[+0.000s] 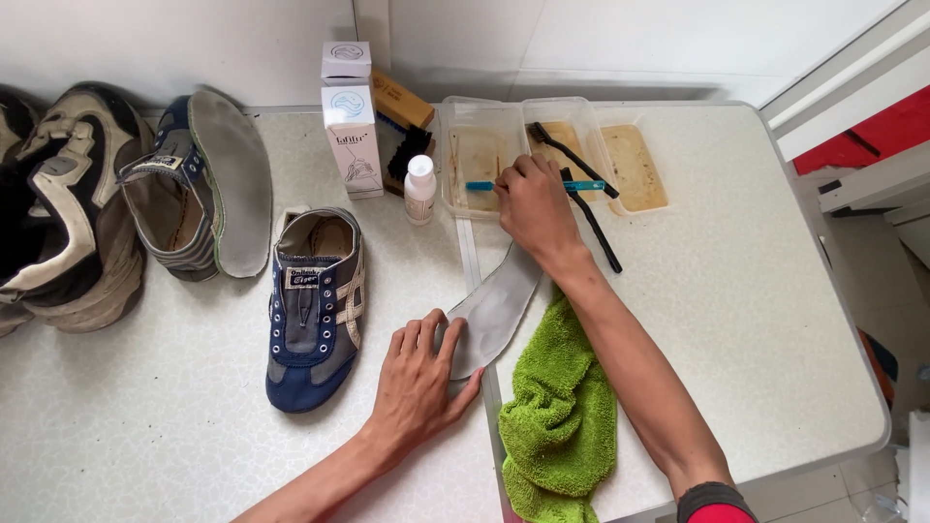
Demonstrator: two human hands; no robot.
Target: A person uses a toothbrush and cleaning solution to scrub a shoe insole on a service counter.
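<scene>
This looks like a small shoe-cleaning corner in a home. A white folding table [775, 320] stands against a plain white wall [174, 39]. On it are worn shoes [315, 310], a cleaner bottle [419, 189] with its box [351, 136], brushes [581, 208], trays [484, 155] of dirty water and a green towel [557, 416].

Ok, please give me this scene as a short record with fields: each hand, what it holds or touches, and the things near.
left hand: flat, pressing the grey insole on the table
right hand: holding a blue-handled brush over the clear trays
beside insole: green towel, blue shoe
near trays: black brushes, small white bottle, white box
far left: second blue shoe on its side, worn dark shoes
</scene>
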